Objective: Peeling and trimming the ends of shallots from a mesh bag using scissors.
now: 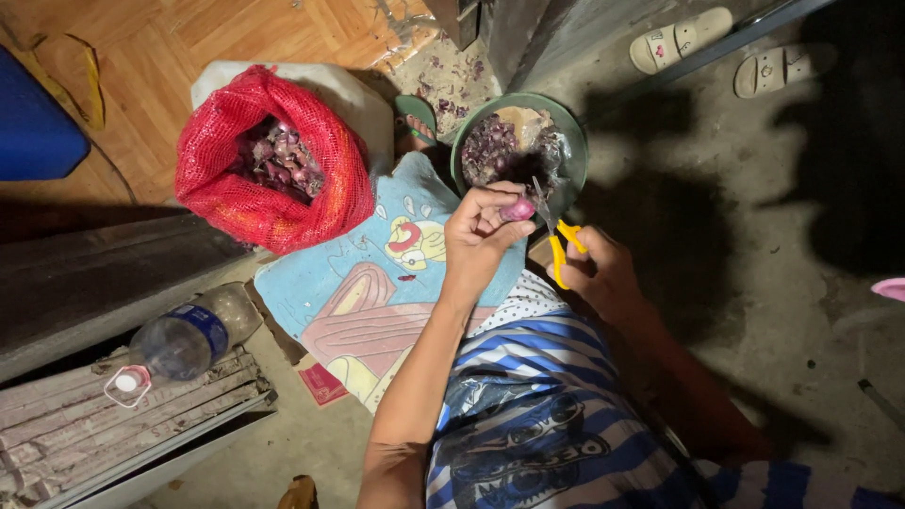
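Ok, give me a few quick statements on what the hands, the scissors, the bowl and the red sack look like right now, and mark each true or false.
1. The left hand holds a small purple onion in its fingertips. True.
2. The right hand holds a knife with a black handle. False: it holds scissors with yellow handles, the blades pointing at the onion.
3. The green bowl holds purple peelings. True.
4. The red mesh sack is tied shut. False: its mouth is open, with small purple onions showing inside.
5. The plastic bottle stands upright next to the bowl. False: it lies on its side far to the left, well away from the bowl.
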